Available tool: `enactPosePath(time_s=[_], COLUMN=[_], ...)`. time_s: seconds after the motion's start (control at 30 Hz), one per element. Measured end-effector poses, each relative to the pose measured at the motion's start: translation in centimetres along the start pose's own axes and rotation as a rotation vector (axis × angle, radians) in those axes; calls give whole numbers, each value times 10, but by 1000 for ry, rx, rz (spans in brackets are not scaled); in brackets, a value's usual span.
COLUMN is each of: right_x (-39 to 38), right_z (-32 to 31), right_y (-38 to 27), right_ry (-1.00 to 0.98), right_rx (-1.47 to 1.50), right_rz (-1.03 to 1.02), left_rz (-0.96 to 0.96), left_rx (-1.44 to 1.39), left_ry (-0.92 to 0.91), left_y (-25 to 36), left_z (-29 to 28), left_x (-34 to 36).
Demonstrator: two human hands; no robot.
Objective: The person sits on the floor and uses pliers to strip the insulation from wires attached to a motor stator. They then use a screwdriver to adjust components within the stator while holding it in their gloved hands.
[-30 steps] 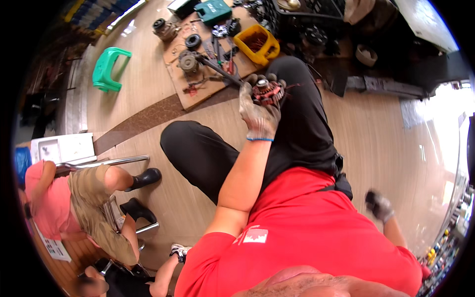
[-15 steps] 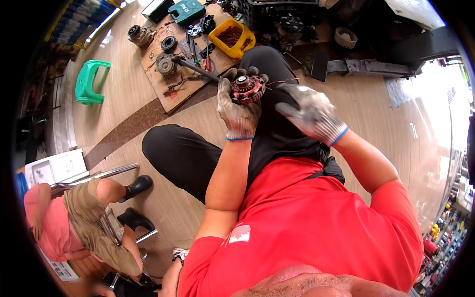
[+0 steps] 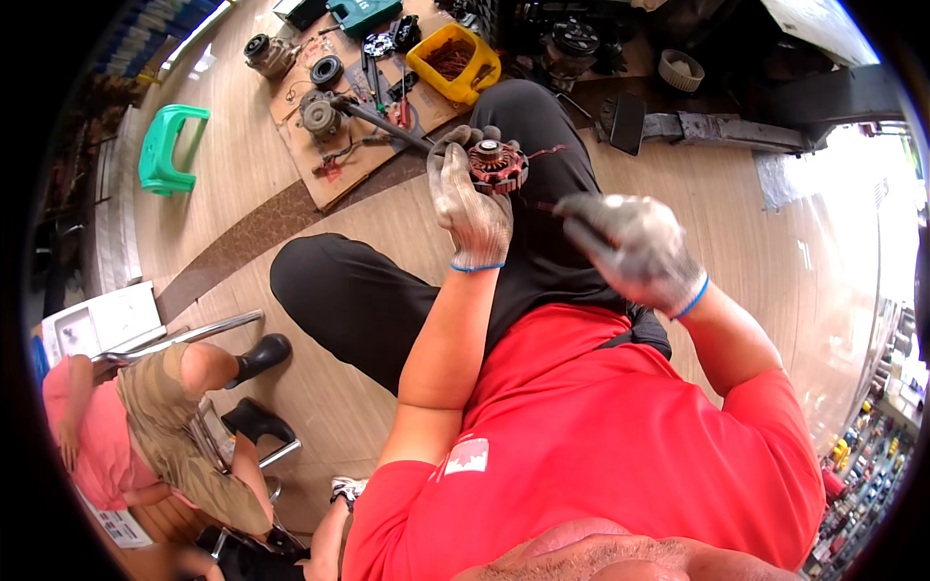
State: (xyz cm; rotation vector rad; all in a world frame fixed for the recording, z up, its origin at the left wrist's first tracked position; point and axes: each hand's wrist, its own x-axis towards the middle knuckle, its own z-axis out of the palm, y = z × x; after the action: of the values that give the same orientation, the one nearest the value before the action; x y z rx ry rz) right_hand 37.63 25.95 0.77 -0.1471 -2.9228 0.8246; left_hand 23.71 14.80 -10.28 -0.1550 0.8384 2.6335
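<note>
My left hand (image 3: 463, 203), in a grey work glove with a blue cuff, is closed round a round metal part (image 3: 496, 167) with reddish copper windings and a hub; thin wire sticks out at its right. A long dark bar (image 3: 386, 126) runs from a motor-like part (image 3: 321, 115) on the cardboard to behind this hand, where contact is unclear. Below and right of the wound part, my gloved right hand (image 3: 625, 242) is blurred, its fingers drawn together around something thin and dark at their tips, which I cannot make out.
Cardboard (image 3: 330, 184) on the floor carries tools, metal parts and a yellow cut jug (image 3: 451, 60) of wire. A green stool (image 3: 172, 147) stands left. At lower left a seated person (image 3: 136, 426) in pink is beside another person. A metal beam (image 3: 744, 134) lies upper right.
My right hand came up from low at the right toward the wound part, then shifted slightly down and right as its fingers drew together. My left hand still holds the part.
</note>
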Motion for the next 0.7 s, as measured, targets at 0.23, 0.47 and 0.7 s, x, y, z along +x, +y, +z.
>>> enactPosePath(time_s=[0.23,0.47,0.7], right_x=[-31,-14,-23], right_z=[18,-30,-74], right_y=[29,79,21], right_ry=[-165,211,210], right_rx=[-332,-467,-295], right_rz=[112,209,199], left_rz=[-155,-240,77], left_rx=[-267,-210,159], left_ry=[149,-130,39], left_y=[2,11,-5], left_z=[-2,-4,-3], left_x=[6,5,8])
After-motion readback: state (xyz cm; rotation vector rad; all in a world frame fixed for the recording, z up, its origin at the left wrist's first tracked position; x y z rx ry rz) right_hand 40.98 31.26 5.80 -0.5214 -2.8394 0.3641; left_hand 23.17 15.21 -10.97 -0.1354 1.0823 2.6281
